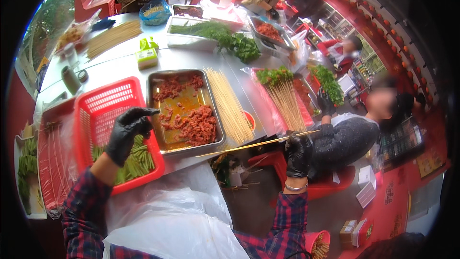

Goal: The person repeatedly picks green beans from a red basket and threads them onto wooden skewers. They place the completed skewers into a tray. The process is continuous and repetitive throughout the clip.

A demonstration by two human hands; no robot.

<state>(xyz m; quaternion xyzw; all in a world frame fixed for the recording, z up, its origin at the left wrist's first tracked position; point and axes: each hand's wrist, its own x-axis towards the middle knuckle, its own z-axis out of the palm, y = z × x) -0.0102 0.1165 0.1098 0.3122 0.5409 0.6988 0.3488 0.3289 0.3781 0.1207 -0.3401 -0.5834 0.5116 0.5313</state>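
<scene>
My right hand, in a black glove, grips thin bamboo skewers that reach left along the table's front edge. No food shows on them. Over the red plastic basket hangs my left hand, also gloved in black, bent at the fingers with a gap between thumb and forefinger. I see nothing held in it. Cut green vegetable pieces lie in the basket below that hand. Right of the basket is a steel tray holding red marinated meat strips and orange liquid. Loose bamboo skewers lie along its right side.
Herb-topped skewers lie on a pink-lined tray at right, beside a person in dark sleeves. White trays hold leafy greens farther back. A bottle and tissue pack stand left. Below is a red stool.
</scene>
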